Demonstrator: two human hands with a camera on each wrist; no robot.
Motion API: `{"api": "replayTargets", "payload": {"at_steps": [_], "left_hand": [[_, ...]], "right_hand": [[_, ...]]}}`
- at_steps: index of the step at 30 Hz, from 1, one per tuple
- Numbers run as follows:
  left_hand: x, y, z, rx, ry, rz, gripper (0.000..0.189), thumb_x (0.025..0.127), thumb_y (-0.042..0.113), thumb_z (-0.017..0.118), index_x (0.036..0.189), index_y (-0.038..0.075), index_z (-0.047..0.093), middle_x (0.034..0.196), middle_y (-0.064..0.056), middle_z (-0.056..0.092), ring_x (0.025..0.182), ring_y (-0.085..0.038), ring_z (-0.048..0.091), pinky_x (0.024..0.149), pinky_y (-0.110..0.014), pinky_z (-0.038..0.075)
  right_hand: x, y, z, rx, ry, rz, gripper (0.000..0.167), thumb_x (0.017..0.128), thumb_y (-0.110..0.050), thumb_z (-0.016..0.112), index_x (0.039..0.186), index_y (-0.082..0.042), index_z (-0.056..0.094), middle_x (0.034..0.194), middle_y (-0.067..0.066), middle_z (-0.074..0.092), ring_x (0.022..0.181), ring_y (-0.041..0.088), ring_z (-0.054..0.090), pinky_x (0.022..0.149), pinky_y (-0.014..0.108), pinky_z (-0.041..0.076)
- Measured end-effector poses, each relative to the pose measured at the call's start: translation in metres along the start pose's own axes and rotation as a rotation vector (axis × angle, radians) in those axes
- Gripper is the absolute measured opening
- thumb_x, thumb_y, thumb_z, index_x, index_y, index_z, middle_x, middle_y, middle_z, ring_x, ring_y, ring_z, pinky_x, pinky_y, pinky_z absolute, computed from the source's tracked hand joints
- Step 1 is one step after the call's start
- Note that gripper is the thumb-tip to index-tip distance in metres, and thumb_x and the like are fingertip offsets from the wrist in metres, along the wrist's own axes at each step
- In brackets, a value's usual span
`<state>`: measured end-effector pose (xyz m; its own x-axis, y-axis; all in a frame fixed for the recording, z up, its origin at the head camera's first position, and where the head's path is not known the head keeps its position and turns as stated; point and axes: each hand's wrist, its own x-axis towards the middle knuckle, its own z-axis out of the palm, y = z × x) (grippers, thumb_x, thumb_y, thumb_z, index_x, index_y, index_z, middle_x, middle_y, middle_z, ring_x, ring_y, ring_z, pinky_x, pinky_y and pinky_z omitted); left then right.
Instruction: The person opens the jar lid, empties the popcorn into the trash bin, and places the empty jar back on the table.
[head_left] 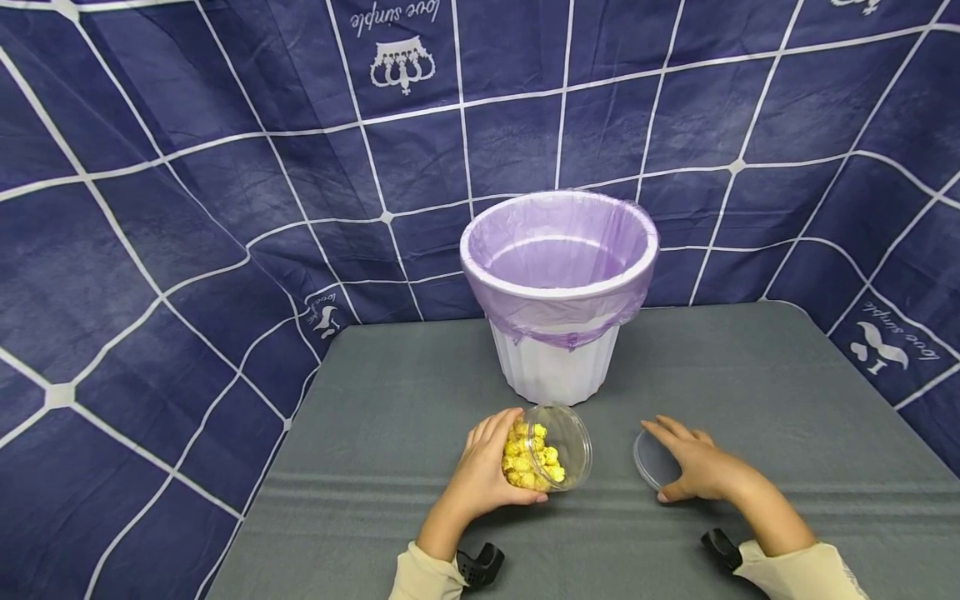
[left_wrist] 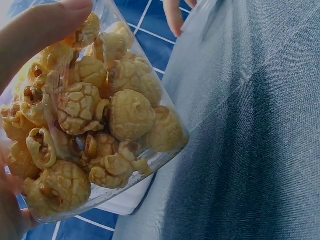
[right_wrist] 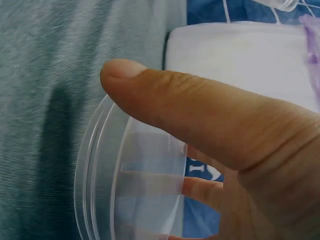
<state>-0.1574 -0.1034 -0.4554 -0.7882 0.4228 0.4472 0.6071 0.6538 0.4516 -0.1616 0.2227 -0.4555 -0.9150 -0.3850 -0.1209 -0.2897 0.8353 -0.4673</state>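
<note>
My left hand point(head_left: 476, 471) grips a clear plastic tub point(head_left: 573, 446) round its side, thumb below and fingers above in the head view. Yellow caramel popcorn point(head_left: 540, 458) lies in the tub's lower part, and the tub tilts with its open mouth toward the right. Close up in the left wrist view, the popcorn point(left_wrist: 82, 107) presses against the clear wall near the base. To the right, my right hand point(head_left: 701, 467) holds a clear round lid point(head_left: 651, 460) by its edge. The right wrist view shows the thumb on the near rim of the lid point(right_wrist: 145, 160) and fingers behind it.
A white bin point(head_left: 555, 367) lined with a purple bag point(head_left: 562, 312) stands just behind the tub. Grey cloth point(head_left: 360, 442) covers the table. Blue curtains point(head_left: 300, 192) with white grid lines hang behind and at both sides.
</note>
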Motion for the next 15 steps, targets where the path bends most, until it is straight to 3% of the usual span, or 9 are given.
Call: {"api": "replayTargets", "payload": {"at_steps": [10, 15], "left_hand": [[0.000, 0.000, 0.000, 0.010, 0.022, 0.019, 0.108, 0.045, 0.054, 0.081, 0.134, 0.011, 0.036, 0.130, -0.002, 0.042, 0.118, -0.018, 0.036, 0.095, -0.040, 0.029], [-0.001, -0.001, 0.002, 0.000, 0.032, 0.026, 0.109, 0.045, 0.053, 0.082, 0.134, 0.010, 0.036, 0.129, -0.002, 0.042, 0.119, -0.019, 0.036, 0.096, -0.041, 0.029]], "right_hand": [[0.000, 0.008, 0.012, -0.014, -0.025, 0.018, 0.096, 0.052, -0.028, 0.084, 0.133, -0.006, 0.039, 0.135, 0.021, 0.031, 0.107, 0.059, 0.030, 0.068, 0.065, 0.037], [0.000, 0.009, 0.010, -0.010, -0.033, 0.021, 0.100, 0.051, -0.035, 0.083, 0.135, -0.007, 0.036, 0.140, 0.021, 0.026, 0.113, 0.061, 0.023, 0.074, 0.071, 0.030]]}}
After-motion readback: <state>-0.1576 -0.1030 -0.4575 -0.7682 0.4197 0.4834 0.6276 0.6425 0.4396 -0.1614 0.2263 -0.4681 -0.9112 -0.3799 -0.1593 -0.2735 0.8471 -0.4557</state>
